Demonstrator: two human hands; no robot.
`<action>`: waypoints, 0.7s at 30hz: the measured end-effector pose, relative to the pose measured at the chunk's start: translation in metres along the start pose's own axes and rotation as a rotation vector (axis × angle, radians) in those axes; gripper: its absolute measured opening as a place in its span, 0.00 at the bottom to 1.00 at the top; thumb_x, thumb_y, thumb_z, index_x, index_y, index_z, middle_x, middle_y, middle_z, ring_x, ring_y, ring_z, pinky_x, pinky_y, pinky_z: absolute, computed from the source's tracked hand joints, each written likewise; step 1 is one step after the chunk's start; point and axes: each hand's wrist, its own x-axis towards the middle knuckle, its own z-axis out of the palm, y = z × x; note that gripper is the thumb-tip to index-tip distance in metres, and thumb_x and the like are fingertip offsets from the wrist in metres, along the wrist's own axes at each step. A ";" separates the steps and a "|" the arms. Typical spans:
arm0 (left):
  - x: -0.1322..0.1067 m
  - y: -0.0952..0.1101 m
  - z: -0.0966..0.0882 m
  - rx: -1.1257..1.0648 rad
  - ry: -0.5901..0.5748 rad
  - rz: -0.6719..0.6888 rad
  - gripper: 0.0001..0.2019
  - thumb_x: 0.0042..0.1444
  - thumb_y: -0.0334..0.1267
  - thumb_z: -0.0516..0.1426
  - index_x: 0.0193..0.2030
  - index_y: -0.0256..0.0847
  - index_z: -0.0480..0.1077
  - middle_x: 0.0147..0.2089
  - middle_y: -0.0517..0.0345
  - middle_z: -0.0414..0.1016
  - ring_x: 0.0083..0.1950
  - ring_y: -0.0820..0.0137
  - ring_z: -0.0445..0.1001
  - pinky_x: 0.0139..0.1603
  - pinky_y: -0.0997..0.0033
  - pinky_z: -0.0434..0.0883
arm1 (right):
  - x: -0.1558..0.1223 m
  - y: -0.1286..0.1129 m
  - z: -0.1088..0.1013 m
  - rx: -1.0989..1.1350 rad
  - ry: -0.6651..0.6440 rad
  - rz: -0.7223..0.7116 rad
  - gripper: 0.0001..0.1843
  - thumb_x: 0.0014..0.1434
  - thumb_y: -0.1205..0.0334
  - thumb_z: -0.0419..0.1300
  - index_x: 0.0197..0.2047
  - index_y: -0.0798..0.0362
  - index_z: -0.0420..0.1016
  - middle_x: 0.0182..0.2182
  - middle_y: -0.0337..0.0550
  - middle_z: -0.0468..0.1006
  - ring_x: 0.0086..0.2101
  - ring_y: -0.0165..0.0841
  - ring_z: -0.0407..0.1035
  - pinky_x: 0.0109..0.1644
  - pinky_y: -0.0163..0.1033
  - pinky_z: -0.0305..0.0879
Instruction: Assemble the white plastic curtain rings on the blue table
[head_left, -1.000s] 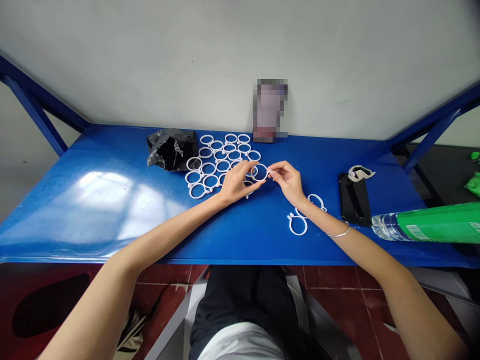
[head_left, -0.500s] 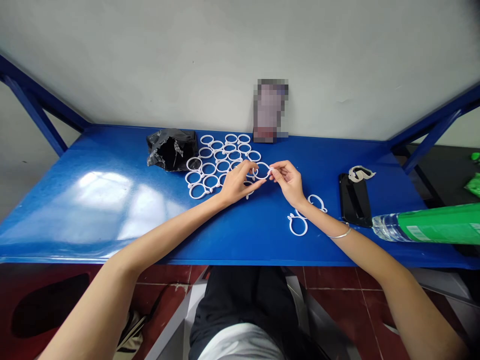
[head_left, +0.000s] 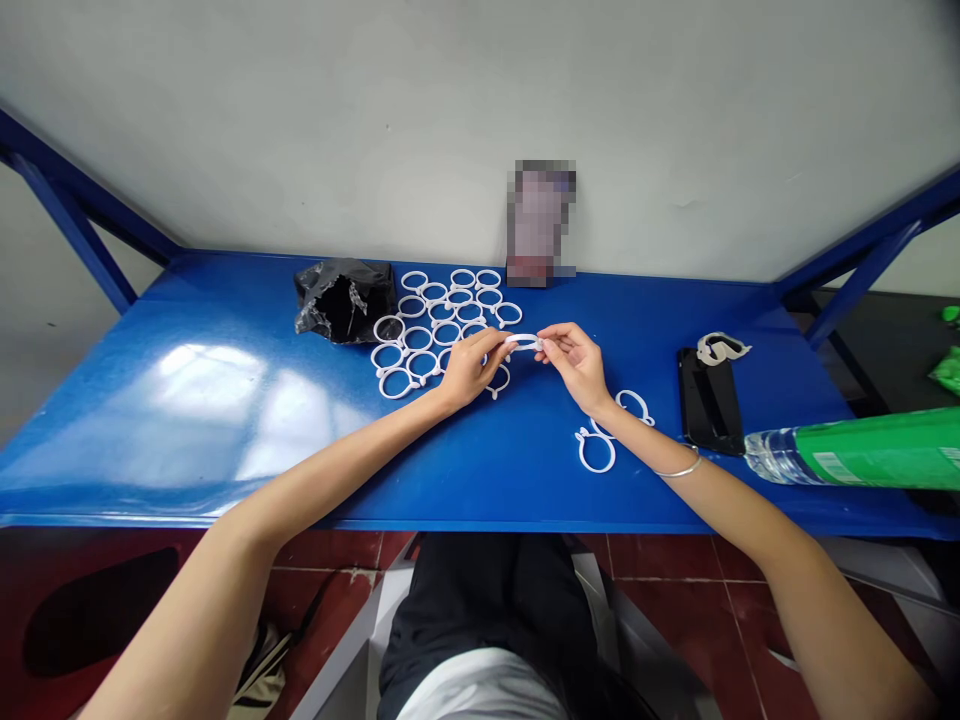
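Between my hands a white plastic curtain ring [head_left: 523, 348] is held just above the blue table, tilted so that it looks like a narrow oval. The thumb and fingers of my left hand [head_left: 471, 368] pinch its left side. At its right end, where the small eyelet sits, my right hand [head_left: 576, 365] grips it with thumb and fingertips. A group of several similar white rings [head_left: 395, 397] lies flat on the table behind and left of my left hand, which partly covers some. Below my right wrist lie a few more loose rings [head_left: 596, 471], one partly hidden by the forearm.
A torn black plastic bag [head_left: 341, 275] stands left of the ring group. A blurred upright panel [head_left: 538, 225] leans on the wall. To the right lie a black phone [head_left: 709, 405], a white curled item [head_left: 724, 348] on its top edge, and a green-labelled bottle [head_left: 877, 450].
The held ring has turned from a rounder view to a narrow, tilted one. My left fingers, earlier spread around its left side, have closed on it. My right hand has barely moved.
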 end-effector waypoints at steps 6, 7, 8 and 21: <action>0.002 0.001 0.000 0.000 0.005 -0.081 0.21 0.69 0.50 0.48 0.32 0.39 0.71 0.25 0.58 0.73 0.25 0.75 0.70 0.29 0.74 0.66 | -0.001 0.000 0.001 -0.070 -0.018 -0.048 0.20 0.55 0.44 0.68 0.43 0.48 0.74 0.39 0.42 0.80 0.36 0.33 0.75 0.45 0.41 0.75; 0.002 0.002 0.000 0.003 0.009 -0.087 0.21 0.69 0.50 0.48 0.32 0.38 0.71 0.24 0.59 0.73 0.24 0.75 0.69 0.28 0.75 0.66 | -0.001 -0.001 0.001 -0.077 -0.019 -0.050 0.20 0.54 0.45 0.68 0.43 0.48 0.74 0.40 0.42 0.80 0.37 0.33 0.75 0.46 0.41 0.75; 0.003 0.003 -0.001 0.003 0.015 -0.090 0.21 0.69 0.50 0.48 0.31 0.38 0.71 0.24 0.59 0.73 0.24 0.75 0.69 0.28 0.75 0.65 | -0.001 -0.001 0.001 -0.077 -0.017 -0.048 0.19 0.54 0.45 0.68 0.43 0.48 0.75 0.40 0.42 0.80 0.37 0.33 0.75 0.46 0.41 0.76; -0.001 0.001 -0.002 -0.082 -0.163 -0.123 0.30 0.59 0.59 0.57 0.61 0.40 0.64 0.38 0.54 0.76 0.32 0.72 0.73 0.33 0.74 0.72 | 0.001 0.006 0.000 -0.062 0.027 -0.007 0.19 0.53 0.44 0.68 0.39 0.50 0.78 0.31 0.40 0.80 0.29 0.32 0.75 0.37 0.40 0.75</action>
